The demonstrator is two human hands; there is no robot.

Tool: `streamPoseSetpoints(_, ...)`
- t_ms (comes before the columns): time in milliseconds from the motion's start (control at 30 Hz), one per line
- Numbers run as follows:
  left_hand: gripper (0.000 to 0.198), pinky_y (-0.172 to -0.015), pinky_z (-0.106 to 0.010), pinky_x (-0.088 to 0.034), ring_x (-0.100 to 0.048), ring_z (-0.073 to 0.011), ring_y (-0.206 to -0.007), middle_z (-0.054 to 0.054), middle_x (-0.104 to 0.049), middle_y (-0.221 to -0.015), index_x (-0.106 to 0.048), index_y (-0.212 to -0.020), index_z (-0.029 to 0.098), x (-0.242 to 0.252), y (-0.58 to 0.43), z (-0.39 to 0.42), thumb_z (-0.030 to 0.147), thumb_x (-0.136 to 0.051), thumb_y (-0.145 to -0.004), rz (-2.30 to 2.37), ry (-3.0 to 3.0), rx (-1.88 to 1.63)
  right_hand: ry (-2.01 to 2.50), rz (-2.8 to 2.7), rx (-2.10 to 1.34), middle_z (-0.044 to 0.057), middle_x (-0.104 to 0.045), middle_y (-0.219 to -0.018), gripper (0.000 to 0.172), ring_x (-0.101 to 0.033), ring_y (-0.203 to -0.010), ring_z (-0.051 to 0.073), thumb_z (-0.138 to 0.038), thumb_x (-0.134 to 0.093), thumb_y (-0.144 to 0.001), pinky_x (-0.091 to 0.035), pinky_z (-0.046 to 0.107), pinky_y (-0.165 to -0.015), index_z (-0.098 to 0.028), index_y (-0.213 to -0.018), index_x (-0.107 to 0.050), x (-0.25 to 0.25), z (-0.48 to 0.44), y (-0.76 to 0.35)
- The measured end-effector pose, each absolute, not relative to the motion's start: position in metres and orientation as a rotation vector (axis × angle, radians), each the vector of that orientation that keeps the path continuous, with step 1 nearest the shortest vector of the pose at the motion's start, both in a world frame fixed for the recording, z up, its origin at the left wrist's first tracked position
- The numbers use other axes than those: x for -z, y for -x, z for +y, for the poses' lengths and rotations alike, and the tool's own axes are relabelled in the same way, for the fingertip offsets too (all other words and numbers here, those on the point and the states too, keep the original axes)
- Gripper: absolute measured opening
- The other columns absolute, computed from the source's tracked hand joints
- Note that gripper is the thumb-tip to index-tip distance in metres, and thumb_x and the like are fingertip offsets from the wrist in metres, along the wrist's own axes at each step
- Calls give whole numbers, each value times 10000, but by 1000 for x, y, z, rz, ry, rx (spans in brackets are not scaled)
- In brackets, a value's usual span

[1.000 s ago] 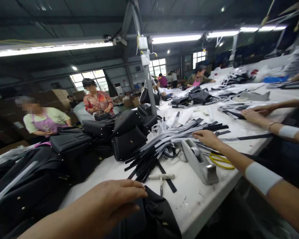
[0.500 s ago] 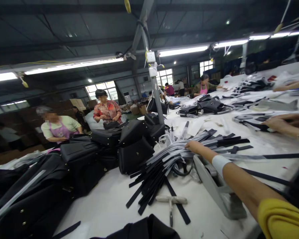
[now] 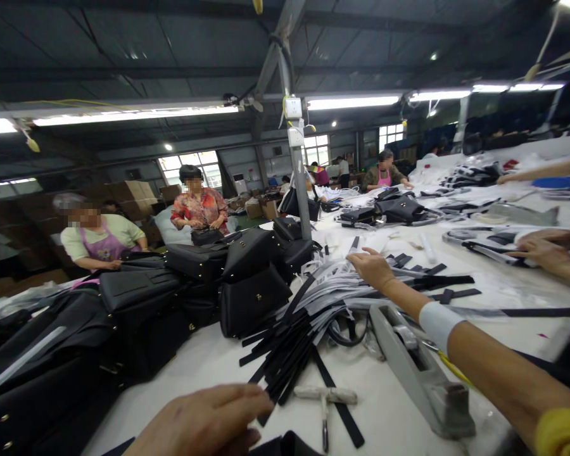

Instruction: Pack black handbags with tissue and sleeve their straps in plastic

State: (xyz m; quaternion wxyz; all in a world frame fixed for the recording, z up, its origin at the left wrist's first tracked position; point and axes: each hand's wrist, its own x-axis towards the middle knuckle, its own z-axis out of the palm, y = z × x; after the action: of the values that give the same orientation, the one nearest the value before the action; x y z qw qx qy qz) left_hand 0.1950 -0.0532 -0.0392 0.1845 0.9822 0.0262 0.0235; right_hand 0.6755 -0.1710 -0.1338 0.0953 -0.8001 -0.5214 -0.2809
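Note:
My right hand (image 3: pixel 373 269), on an arm with a white wristband and yellow sleeve, is raised just above a fanned bundle of black and pale straps (image 3: pixel 313 310). Its fingertips are pinched on a strap (image 3: pixel 300 297) that curves up from the bundle. My left hand (image 3: pixel 204 418) has come in at the bottom edge, palm down, fingers stretched to the right and thumb lower, apart from them. Nothing shows in it. Below it lies a black piece (image 3: pixel 287 443), mostly cut off by the frame. A T-handled tool (image 3: pixel 325 399) lies just right of the left hand.
A grey tape dispenser-like stand (image 3: pixel 422 373) lies under my right forearm. Black handbags (image 3: pixel 254 301) are piled at the left, beside a metal post (image 3: pixel 300 190). A co-worker's hands (image 3: pixel 551 247) handle straps at the right. Other people (image 3: pixel 200 206) work across the table.
My right hand has lifted slightly off the bundle, raising a strap. My left hand has entered at the bottom. The co-worker's hands at the right have shifted a little.

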Motion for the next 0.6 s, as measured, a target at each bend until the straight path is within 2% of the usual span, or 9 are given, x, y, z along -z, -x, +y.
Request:
streamPoseSetpoints(100,423,-1085,-366,-471,-593,-262,-1263,-42,-611,-1398,-615,-1341,306,25,-237,-45,442,-503,-956,246,-2781,-468,2081,-1665,990,89,-743,-1157,268,-700,-1032,211,-72,-539,-960,-431,461,-1082,-164,-1158,-694,105,-172,-638)
streamPoseSetpoints(167,549,-1132,-448,-407,-508,-296,-1342,-101,-521,-1482,-533,-1418,220,18,-270,-37,501,-483,-948,348,-2695,-652,1898,-1740,1051,78,-736,-1191,283,-691,-1073,203,-90,-520,-976,-438,429,-1079,-185,-1179,-693,89,-170,-602)
streamPoseSetpoints(233,637,-1131,-472,-388,-490,-317,-1346,-157,-519,-1469,-493,-1432,140,14,-299,-33,537,-471,-935,402,-2551,-680,1746,-1793,1079,56,-717,-1237,292,-669,-1123,191,-115,-493,-998,-426,408,-1093,-200,-1205,-681,79,-167,-562)
streamPoseSetpoints(300,612,-1028,-432,-471,-593,-303,-1211,-167,-641,-1302,-568,-1327,125,15,-317,-35,577,-449,-932,402,-2353,-515,1634,-1809,1073,37,-701,-1270,304,-653,-1150,182,-127,-477,-1008,-412,394,-1105,-211,-1229,-668,75,-163,-525)
streamPoseSetpoints(367,565,-776,-334,-541,-680,-238,-890,-111,-719,-977,-641,-1113,140,19,-321,-40,636,-470,-904,390,-2133,-303,1570,-1779,1034,36,-704,-1265,308,-651,-1147,182,-131,-483,-1001,-409,390,-1106,-215,-1236,-664,75,-160,-498)
streamPoseSetpoints(433,537,-536,-228,-426,-557,-135,-582,-10,-618,-699,-618,-927,152,22,-311,-43,679,-547,-846,390,-1994,-214,1555,-1714,958,52,-719,-1232,316,-665,-1110,197,-119,-498,-977,-427,401,-1088,-208,-1227,-670,80,-157,-486)
streamPoseSetpoints(500,514,-467,-199,-286,-394,-79,-489,49,-505,-612,-581,-851,156,20,-291,-43,667,-615,-810,382,-2011,-238,1573,-1638,847,70,-739,-1177,343,-681,-1055,225,-86,-516,-925,-460,425,-1051,-198,-1203,-684,88,-156,-487)
streamPoseSetpoints(533,495,-467,-202,-258,-360,-73,-494,55,-487,-613,-577,-841,156,16,-278,-42,649,-617,-821,362,-2064,-254,1586,-1604,780,79,-748,-1148,362,-687,-1034,242,-68,-522,-893,-479,437,-1026,-193,-1186,-694,93,-156,-492)
streamPoseSetpoints(600,449,-503,-213,-285,-371,-81,-538,42,-498,-644,-586,-824,152,3,-248,-37,597,-580,-875,317,-2221,-255,1605,-1551,632,96,-757,-1108,395,-692,-1020,272,-55,-520,-837,-509,454,-979,-189,-1157,-710,102,-158,-504)
